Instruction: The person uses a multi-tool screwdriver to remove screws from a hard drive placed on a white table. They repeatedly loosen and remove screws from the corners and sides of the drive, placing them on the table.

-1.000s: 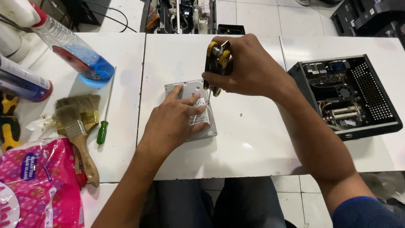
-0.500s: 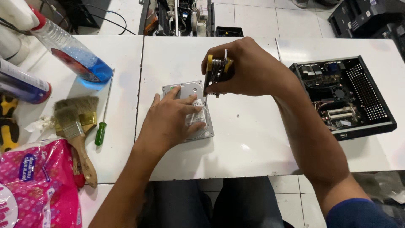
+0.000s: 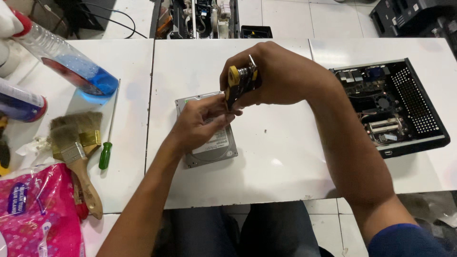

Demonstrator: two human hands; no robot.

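A hard disk drive (image 3: pixel 209 138) is laid flat on the white counter (image 3: pixel 285 157), close to its front edge. It is pressed down by the left hand (image 3: pixel 202 124), whose fingers are spread over the upper part of the drive, so this grip is open and flat and nothing is pinched. A folding tool set with yellow and black handles (image 3: pixel 239 83) is held by the right hand (image 3: pixel 281 74), with the grip closed firmly around it, just above the far right corner of the drive. The tip of the tool is hidden behind the fingers, so it cannot be told whether it is touching the drive.

For this step to be done well, it is judged that the drive should be kept steady under the palm, and the tool should be held upright over the screw, so that the bit is not allowed to slip.

To the left, a green-handled screwdriver (image 3: pixel 108 138), two paint brushes (image 3: pixel 76 152), a bottle with blue liquid (image 3: pixel 71 66) and a pink packet (image 3: pixel 33 209) are seen. On the right, well apart, an open computer case (image 3: pixel 395 107) is placed.
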